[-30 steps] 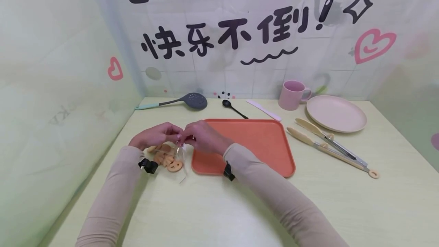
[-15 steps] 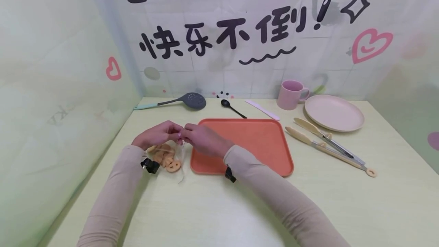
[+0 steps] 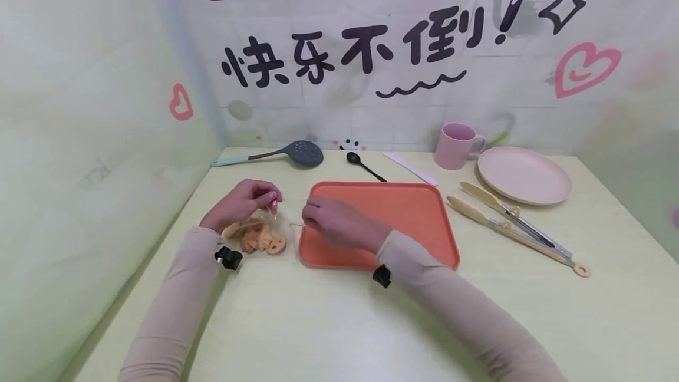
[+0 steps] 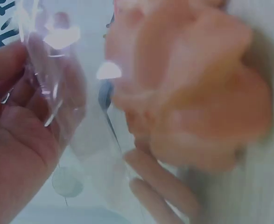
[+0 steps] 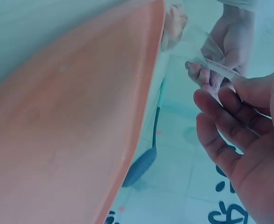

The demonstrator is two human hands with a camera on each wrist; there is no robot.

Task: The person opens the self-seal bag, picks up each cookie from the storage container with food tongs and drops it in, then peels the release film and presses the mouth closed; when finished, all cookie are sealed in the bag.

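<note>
Tan, cookie-like pieces [image 3: 258,239], one round with holes, lie in a clear plastic bag [image 4: 71,93] on the table, left of the orange tray [image 3: 398,217]. My left hand [image 3: 245,202] holds the bag's upper part above them, its fingers curled. Over the tray's left part is my right hand [image 3: 345,224], apart from the left. In the right wrist view, its thumb and a finger pinch a thin whitish strip [image 5: 223,70] that runs to the bag by the left hand; whether it is the bag's edge or a tie, I cannot tell.
Behind the tray lie a slotted spatula [image 3: 303,153], a small black spoon [image 3: 354,158] and a lilac knife [image 3: 411,170]. A pink mug [image 3: 453,149] and pink plate [image 3: 525,175] stand back right. Tongs [image 3: 522,231] lie right of the tray.
Both hands were together at the bag's top; the right hand has moved right over the tray, drawing the thin strip with it. The left hand stays at the bag, slightly higher.
</note>
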